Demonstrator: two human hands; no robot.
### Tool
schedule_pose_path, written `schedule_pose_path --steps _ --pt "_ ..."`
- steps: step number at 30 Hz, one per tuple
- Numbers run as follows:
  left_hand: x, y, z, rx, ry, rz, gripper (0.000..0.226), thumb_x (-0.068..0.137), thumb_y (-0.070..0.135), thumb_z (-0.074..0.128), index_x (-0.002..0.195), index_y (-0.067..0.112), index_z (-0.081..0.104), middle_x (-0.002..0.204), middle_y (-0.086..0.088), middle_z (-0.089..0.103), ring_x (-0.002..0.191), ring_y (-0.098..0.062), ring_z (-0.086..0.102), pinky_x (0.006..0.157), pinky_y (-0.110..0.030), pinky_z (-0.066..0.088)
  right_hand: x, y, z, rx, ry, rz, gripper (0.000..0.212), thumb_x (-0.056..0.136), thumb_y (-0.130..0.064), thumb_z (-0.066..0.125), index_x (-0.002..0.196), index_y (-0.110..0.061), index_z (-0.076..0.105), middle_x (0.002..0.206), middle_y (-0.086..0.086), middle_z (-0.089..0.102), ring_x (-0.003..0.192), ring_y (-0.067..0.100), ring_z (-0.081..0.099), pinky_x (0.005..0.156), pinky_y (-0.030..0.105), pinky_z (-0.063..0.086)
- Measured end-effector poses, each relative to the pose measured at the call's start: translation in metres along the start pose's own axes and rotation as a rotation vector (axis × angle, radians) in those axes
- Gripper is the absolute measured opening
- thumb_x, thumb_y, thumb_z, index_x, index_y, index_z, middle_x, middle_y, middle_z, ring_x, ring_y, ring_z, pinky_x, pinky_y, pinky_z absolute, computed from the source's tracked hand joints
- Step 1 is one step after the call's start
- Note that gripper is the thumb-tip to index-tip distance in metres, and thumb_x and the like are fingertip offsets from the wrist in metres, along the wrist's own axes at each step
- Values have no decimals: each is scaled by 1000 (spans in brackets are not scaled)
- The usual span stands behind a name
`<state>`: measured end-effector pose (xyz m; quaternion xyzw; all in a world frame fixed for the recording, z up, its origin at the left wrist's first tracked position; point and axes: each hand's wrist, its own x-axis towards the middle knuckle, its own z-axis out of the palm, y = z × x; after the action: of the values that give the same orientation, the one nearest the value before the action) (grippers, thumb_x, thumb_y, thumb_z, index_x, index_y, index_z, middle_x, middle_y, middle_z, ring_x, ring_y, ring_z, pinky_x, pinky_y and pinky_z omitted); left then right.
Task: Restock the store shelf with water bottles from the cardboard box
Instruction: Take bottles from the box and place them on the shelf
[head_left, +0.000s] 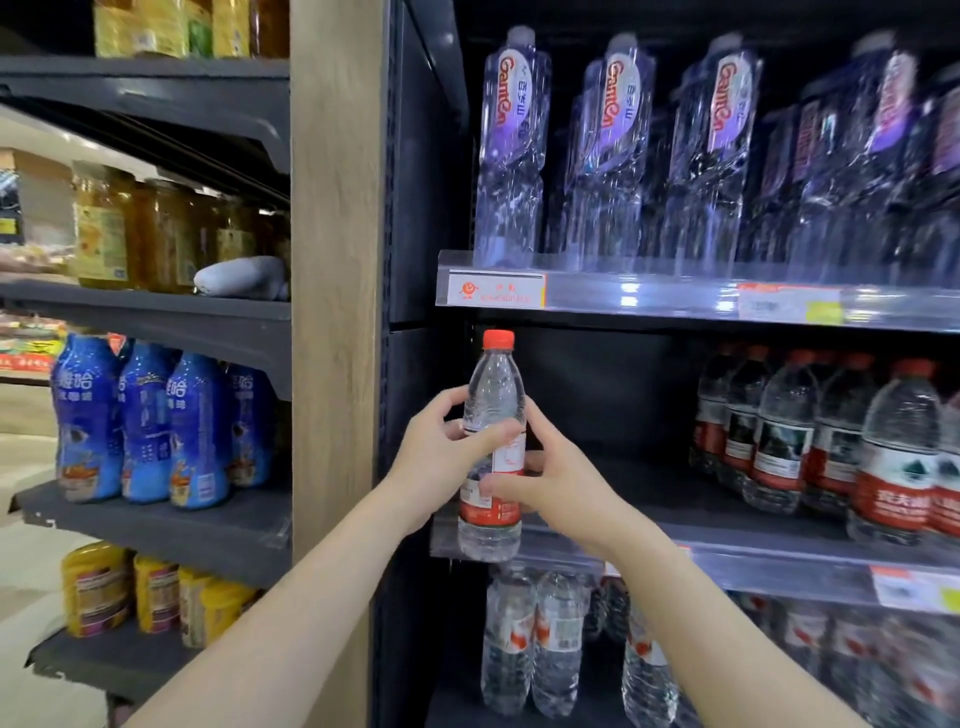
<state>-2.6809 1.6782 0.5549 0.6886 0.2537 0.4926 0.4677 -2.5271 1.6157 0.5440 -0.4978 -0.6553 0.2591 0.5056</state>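
Note:
A clear water bottle (492, 395) with a red cap and red label stands upright in the air, just in front of the middle shelf (649, 499). My left hand (441, 457) grips it from the left at label height. My right hand (550, 478) grips it from the right, a little lower. The left part of the middle shelf behind the bottle is a dark gap. Several matching red-capped bottles (831, 447) stand in rows on the right part of that shelf. The cardboard box is not in view.
Tall purple-labelled bottles (613, 156) fill the shelf above; more small water bottles (535, 639) stand on the shelf below. A wooden post (335, 312) divides off the left rack, which holds jars (130, 228), blue bottles (145, 426) and yellow tubs (156, 592).

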Motion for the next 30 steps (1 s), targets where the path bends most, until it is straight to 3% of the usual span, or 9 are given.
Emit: schedule_pose_path --steps 2,6,8,12,17,20,24,30 --pt "1 -5 -3 21 -45 -5 42 95 32 76 132 39 61 111 6 81 99 -7 78 74 -17 59 1 2 -3 54 -19 15 92 89 -4 78 153 -54 34 119 0 78 110 20 75 99 46 60" --pt "0 -22 -11 149 -39 -43 50 97 37 72 144 34 55 129 7 71 111 -5 70 91 -25 57 5 5 -6 91 -15 -6 85 91 0 75 141 -60 41 116 3 79 107 21 76 93 40 62" --pt "-4 -28 -16 154 -21 -30 47 97 34 73 141 31 58 122 10 73 102 0 73 84 -20 57 11 5 -8 97 11 -19 88 91 -2 77 144 -59 37 117 2 79 108 21 76 94 40 61" --pt "-7 -32 -24 170 -45 23 56 94 24 77 141 44 53 120 10 73 101 1 75 90 -24 61 26 5 -9 66 42 -38 93 88 -4 80 147 -58 33 118 0 78 108 18 76 96 41 60" --pt "0 -41 -12 181 -53 60 84 89 16 82 150 53 38 123 13 71 104 -3 75 82 -18 59 45 14 -6 33 160 61 76 84 -14 86 146 -23 44 115 0 77 101 14 77 90 39 64" --pt "7 -47 -7 182 11 96 80 89 14 82 130 68 40 117 15 73 101 0 74 80 -17 59 51 21 -3 36 184 78 63 83 -15 87 134 -25 50 114 -3 75 101 12 76 83 32 65" --pt "12 -60 -4 157 19 70 86 86 15 86 147 54 42 118 13 75 102 -3 75 82 -18 59 54 32 0 -33 214 69 64 81 -18 88 133 -32 52 113 -7 70 103 10 71 80 27 63" --pt "18 -69 -2 156 18 52 90 84 15 87 154 45 40 114 16 73 101 -2 76 90 -26 61 57 41 -3 -25 225 76 66 81 -16 88 134 -33 52 111 -3 70 100 10 71 69 20 60"
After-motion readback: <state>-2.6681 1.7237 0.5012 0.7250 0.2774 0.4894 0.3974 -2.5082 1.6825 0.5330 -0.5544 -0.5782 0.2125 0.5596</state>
